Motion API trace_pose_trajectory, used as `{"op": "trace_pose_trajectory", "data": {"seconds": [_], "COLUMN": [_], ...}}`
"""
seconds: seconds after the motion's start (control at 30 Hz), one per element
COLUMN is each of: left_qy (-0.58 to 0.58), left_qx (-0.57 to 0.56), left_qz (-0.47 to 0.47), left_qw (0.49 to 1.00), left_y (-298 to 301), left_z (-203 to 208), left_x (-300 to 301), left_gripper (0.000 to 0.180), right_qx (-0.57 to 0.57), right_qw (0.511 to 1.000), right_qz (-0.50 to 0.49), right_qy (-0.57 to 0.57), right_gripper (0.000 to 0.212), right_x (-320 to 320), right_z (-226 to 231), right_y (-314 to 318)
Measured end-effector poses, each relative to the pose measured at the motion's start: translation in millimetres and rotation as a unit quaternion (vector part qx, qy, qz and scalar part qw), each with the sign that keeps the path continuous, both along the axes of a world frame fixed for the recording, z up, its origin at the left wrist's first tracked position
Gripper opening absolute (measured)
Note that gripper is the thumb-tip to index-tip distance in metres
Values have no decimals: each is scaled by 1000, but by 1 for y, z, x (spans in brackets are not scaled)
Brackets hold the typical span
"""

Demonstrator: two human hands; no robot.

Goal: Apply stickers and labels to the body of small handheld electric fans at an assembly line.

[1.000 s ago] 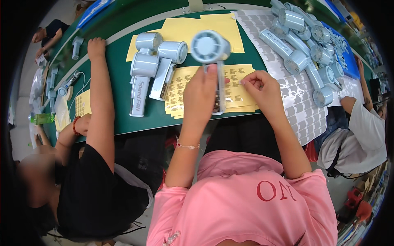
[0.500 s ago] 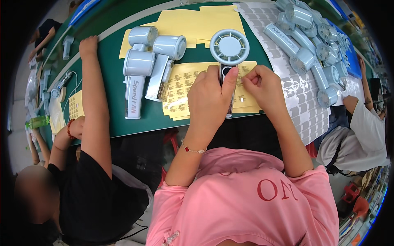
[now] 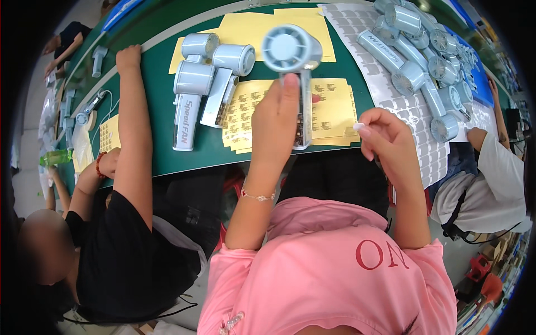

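Observation:
My left hand [image 3: 273,120] is wrapped round the handle of a light-blue handheld fan [image 3: 286,47], holding it upright over yellow sticker sheets [image 3: 333,114]. Its round slotted head faces up at me, and the clear side of the handle shows parts inside. To the right, apart from the fan, my right hand [image 3: 393,146] pinches a small white piece [image 3: 358,127] between thumb and fingertip. What that piece is, I cannot make out. Left of the sheets, several similar fans lie together, among them one fan [image 3: 192,84] with lettering on its handle.
A pile of light-blue fans [image 3: 406,75] lies at the right on a white sheet with grey shapes [image 3: 410,114]. Blank yellow sheets [image 3: 279,28] lie at the back of the green table [image 3: 167,162]. At left, a co-worker's arm [image 3: 135,134] reaches across the table.
My left hand has moved left with the fan and turned it, so its side shows. My right hand has drawn away to the right and down; a small white piece now shows in its fingers.

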State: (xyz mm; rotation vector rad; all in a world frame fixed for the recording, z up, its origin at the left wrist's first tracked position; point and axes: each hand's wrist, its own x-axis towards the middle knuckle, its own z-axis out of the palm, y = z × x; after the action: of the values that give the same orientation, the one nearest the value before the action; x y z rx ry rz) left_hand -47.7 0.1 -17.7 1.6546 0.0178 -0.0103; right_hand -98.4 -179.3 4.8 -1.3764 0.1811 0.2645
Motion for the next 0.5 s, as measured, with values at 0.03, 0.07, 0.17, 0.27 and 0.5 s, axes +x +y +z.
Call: {"op": "trace_pose_trajectory", "data": {"seconds": [0.03, 0.07, 0.17, 0.27, 0.5], "left_qy": [26, 52, 38, 57, 65], "left_qx": [-95, -188, -297, -366, -356], "left_qz": [-32, -63, -116, -139, -183], "left_qw": [995, 979, 947, 918, 914], "left_y": [3, 7, 4, -6, -7], "left_z": [2, 4, 15, 11, 16], "left_x": [0, -1, -8, -12, -19], "left_gripper": [63, 65, 69, 68, 67], "right_qx": [2, 23, 76, 143, 140], "right_qw": [1000, 999, 994, 987, 985], "right_qz": [1, 12, 38, 47, 66], "right_qy": [0, -24, -61, -56, -69], "right_gripper": [7, 8, 8, 8, 9], "right_x": [-4, -8, -20, -24, -23], "right_z": [1, 2, 13, 19, 25], "right_y": [0, 3, 19, 32, 31]}}
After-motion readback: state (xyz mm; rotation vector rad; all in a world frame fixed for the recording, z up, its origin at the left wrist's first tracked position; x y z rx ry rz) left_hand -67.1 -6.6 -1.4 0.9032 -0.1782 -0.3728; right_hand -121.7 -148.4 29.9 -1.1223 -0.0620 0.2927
